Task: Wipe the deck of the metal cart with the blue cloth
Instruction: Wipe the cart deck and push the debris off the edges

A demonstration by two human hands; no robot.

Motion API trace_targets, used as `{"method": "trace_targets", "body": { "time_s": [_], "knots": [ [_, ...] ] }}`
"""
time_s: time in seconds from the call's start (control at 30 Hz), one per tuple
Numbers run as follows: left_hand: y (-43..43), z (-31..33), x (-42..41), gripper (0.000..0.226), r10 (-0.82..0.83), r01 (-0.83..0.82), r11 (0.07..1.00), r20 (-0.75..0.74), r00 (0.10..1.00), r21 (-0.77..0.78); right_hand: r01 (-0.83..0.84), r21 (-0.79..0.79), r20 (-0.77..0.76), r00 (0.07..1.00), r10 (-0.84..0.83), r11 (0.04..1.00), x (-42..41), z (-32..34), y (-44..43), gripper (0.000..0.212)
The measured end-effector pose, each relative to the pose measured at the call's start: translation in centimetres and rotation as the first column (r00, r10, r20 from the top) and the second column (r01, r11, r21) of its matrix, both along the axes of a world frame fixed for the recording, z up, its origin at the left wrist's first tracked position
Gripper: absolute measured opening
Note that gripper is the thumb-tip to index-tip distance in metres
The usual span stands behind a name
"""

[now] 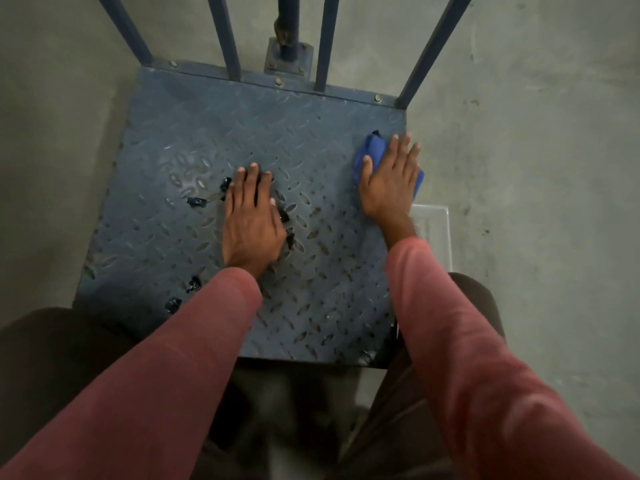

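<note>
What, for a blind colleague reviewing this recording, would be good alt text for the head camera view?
A person's right hand presses a crumpled blue cloth flat against the right edge of a blue-grey diamond-plate metal cart deck. The left hand rests flat at the deck's middle, among shiny black blobs. At the far edge rise upright metal bars.

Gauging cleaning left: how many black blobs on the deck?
6 blobs: two left of the left hand, two beside its thumb, two near the front-left corner. Others may hide under that hand.
</note>
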State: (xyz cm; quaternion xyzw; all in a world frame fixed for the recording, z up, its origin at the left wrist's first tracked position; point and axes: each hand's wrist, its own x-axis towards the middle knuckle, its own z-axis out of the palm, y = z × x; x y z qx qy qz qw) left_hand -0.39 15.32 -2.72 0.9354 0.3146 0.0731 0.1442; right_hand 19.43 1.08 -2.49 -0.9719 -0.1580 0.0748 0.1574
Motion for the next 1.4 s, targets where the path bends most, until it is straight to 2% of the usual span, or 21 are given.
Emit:
{"method": "trace_targets", "body": {
  "time_s": [0.07,0.17,0.23,0.33,0.47,0.57,0.77,0.87,1.03,1.1,1.17,1.3,1.4],
  "knots": [
    [0.0,0.1,0.0,0.052,0.001,-0.001,1.0,0.006,1.0,-0.013,-0.037,-0.004,-0.019,0.999,0.037,0.999,1.9,0.2,2.3,0.074],
    [0.3,0.2,0.2,0.051,-0.001,0.001,1.0,0.016,1.0,-0.018,-0.276,0.002,-0.036,0.96,0.276,0.961,1.8,0.4,6.7,0.08],
    [0.3,0.2,0.2,0.052,0.007,-0.006,1.0,0.031,1.0,-0.023,-0.428,0.024,-0.024,0.903,0.429,0.903,-0.8,0.4,9.1,0.084],
    [0.2,0.2,0.1,0.052,0.01,-0.009,1.0,0.035,0.999,-0.021,-0.52,0.101,0.02,0.853,0.521,0.848,-6.1,0.3,8.5,0.075],
    [0.1,0.4,0.0,0.051,0.011,-0.01,1.0,0.032,0.999,-0.016,-0.46,0.106,0.027,0.887,0.46,0.881,-8.5,0.4,0.3,0.069],
    [0.0,0.5,0.1,0.051,0.012,-0.012,1.0,0.022,1.0,-0.008,-0.38,0.06,0.03,0.925,0.379,0.923,-6.3,0.3,-3.9,0.068],
    [0.1,0.3,0.1,0.052,0.012,-0.012,1.0,0.015,1.0,-0.015,-0.156,0.01,0.008,0.988,0.156,0.988,2.4,-0.1,1.4,0.071],
    [0.1,0.3,0.1,0.052,0.013,-0.013,1.0,0.025,1.0,-0.025,-0.171,-0.009,-0.034,0.985,0.171,0.985,3.6,0.2,5.3,0.07],
    [0.1,0.3,0.1,0.052,0.014,-0.013,1.0,0.042,0.999,-0.017,-0.415,0.088,-0.059,0.905,0.421,0.905,-2.5,0.7,4.4,0.079],
    [0.2,0.3,0.2,0.052,0.014,-0.014,1.0,0.043,0.999,-0.012,-0.429,0.124,-0.085,0.894,0.441,0.895,-5.1,1.2,1.9,0.08],
    [0.2,0.2,0.1,0.052,0.015,-0.015,1.0,0.034,0.999,-0.009,-0.382,0.118,-0.064,0.918,0.391,0.917,-7.5,1.9,-0.8,0.079],
    [0.2,0.1,0.1,0.052,0.012,-0.012,1.0,0.032,0.999,-0.007,-0.125,-0.091,0.068,0.989,0.131,0.988,-10.7,2.9,-4.6,0.066],
    [0.3,0.1,0.1,0.052,0.01,-0.01,1.0,0.021,1.0,-0.002,-0.13,0.004,0.127,0.984,0.129,0.991,-11.1,3.5,-5.7,0.055]
  ]
}}
